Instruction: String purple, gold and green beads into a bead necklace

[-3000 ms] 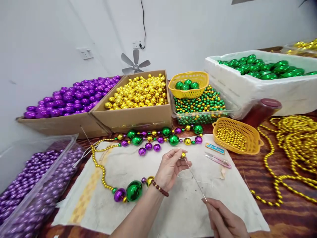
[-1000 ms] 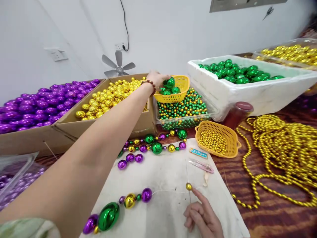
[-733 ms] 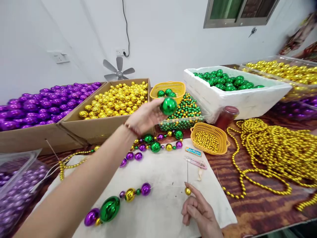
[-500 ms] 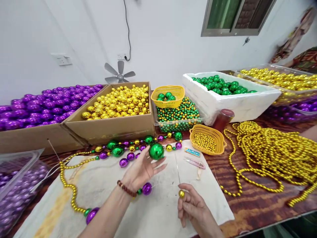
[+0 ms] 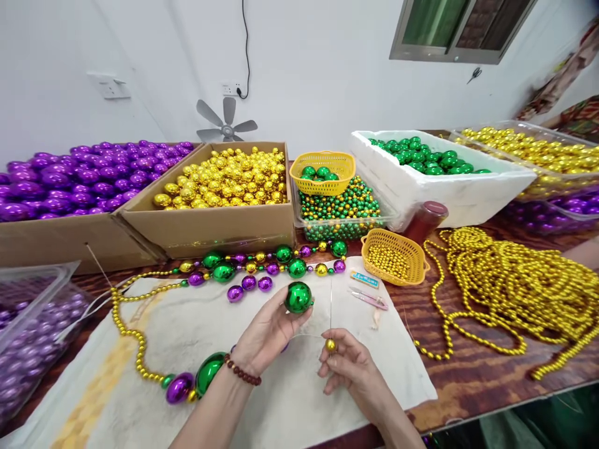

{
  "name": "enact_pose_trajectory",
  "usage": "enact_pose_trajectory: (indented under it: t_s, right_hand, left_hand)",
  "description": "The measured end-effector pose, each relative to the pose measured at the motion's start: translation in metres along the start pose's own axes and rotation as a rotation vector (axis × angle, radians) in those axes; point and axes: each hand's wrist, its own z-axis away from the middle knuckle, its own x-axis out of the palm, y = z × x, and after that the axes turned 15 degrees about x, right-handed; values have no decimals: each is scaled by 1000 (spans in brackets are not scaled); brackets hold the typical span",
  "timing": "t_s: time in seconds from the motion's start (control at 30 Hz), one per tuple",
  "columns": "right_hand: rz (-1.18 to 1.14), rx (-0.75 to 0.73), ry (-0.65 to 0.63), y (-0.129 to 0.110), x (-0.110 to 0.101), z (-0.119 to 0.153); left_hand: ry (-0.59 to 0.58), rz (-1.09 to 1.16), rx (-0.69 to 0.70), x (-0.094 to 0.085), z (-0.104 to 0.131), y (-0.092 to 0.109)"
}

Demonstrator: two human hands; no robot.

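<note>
A large shiny green bead (image 5: 298,297) is held in the fingers of my left hand (image 5: 271,330), above the cloth. My right hand (image 5: 349,368) pinches a long thin needle (image 5: 331,305) that points upward, with a small gold bead (image 5: 331,345) at the fingertips. A pale thread runs between my hands. Under my left wrist lies a strung length with a large green bead (image 5: 210,373) and a purple bead (image 5: 180,388), joined to a gold bead chain (image 5: 135,343). Three loose purple beads (image 5: 249,283) rest on the cloth beyond my left hand.
A finished-looking bead strand (image 5: 222,271) lies along the cloth's back edge. Behind stand a box of gold beads (image 5: 210,231), a foam box (image 5: 384,181) and a yellow basket (image 5: 397,274). Pink snips (image 5: 369,299) lie at right, near heaped gold bead chains (image 5: 505,293). Another person's arm (image 5: 583,251) shows far right.
My left hand has moved slightly down and right with the green bead, closer to my right hand. My right hand has shifted a little up and left, still pinching the needle.
</note>
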Motion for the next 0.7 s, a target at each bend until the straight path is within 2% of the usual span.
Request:
enact_pose_trajectory:
  t_s: [0.07,0.13,0.23,0.3,0.43,0.57,0.7]
  right_hand:
    - [5,-9,37,0,0,-3]
    - [0,-17,77,0,1,-4]
    - [-9,-31,133,-1,5,-1]
    - [32,-42,191,-3,9,2]
    - [179,-40,317,-7,12,7]
    - [297,-48,336,-4,12,10]
    - [502,-156,410,2,16,15]
  left_hand:
    - [-47,-102,42,-1,2,-2]
    - [-61,-300,116,-1,5,-4]
    - [-37,-694,339,0,10,-6]
    - [-71,-874,482,0,14,-6]
    - [-171,-953,572,4,21,-4]
    - [-197,-1045,674,9,25,1]
    - [-208,-1046,721,10,27,6]
